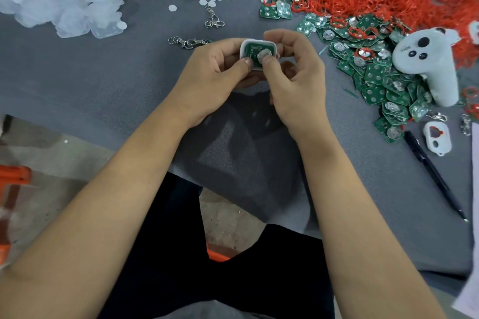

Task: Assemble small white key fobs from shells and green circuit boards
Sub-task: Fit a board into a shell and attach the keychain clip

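Both hands, left hand [215, 72] and right hand [293, 72], pinch a white shell [246, 45] while thumbs press its green circuit board [255, 52]; even pressure should seat it flat.

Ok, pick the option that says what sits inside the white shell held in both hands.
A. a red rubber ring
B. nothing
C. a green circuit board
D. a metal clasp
C: the white shell pinched between the left hand and right hand holds a green circuit board under both thumbs.
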A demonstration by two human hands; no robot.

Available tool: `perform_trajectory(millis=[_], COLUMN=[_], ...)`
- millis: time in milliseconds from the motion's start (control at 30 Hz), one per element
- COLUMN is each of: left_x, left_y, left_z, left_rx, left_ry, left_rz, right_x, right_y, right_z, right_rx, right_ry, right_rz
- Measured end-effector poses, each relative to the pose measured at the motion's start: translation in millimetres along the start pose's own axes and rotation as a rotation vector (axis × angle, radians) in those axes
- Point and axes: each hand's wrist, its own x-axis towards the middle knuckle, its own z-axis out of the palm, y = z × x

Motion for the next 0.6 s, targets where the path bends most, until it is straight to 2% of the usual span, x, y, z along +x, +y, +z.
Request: perform_trajectory(millis=[300,600], left_x=[0.6,-1.3], left_y=[-1.1,0.7], left_z=[-3.5,-2.7], left_rx=[-0.056,0.023], left_ry=[-0.065,-0.058], left_rz=[0.016,0.041], right_x=[0.9,2.9], right_y=[1.0,0.6], right_z=[-0.8,-2.2], right_rx=[-0.035,-0.045], right_ry=[-0.018,-0.029], right_rz=[0.029,0.078])
